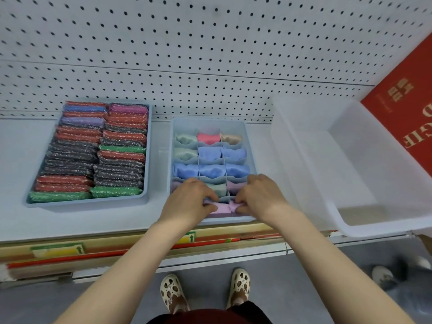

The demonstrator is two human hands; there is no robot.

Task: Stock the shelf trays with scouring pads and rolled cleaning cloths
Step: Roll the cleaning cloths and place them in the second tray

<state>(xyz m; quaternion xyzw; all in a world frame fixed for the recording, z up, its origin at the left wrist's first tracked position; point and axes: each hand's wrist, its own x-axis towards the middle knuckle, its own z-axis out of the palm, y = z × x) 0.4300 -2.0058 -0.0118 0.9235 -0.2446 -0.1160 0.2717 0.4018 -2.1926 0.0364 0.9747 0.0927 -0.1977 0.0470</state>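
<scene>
Our left hand (189, 200) and right hand (259, 198) are pinching a pink rolled cloth (221, 208) in the divided tray's (250, 146) nearest row. We are likely tucking in the last cloths; next, seating it flush.

The left hand (191, 202) covers most of the near-left compartments of the divider tray (250, 136), so no idea what's under that grip. Fingertips of the right hand (259, 197) are buried in a pink cloth (222, 208). Red sign (406, 108) way right of both grips gets cut off, lettering unreadable. Whole shot's kinda blurry.
</scene>
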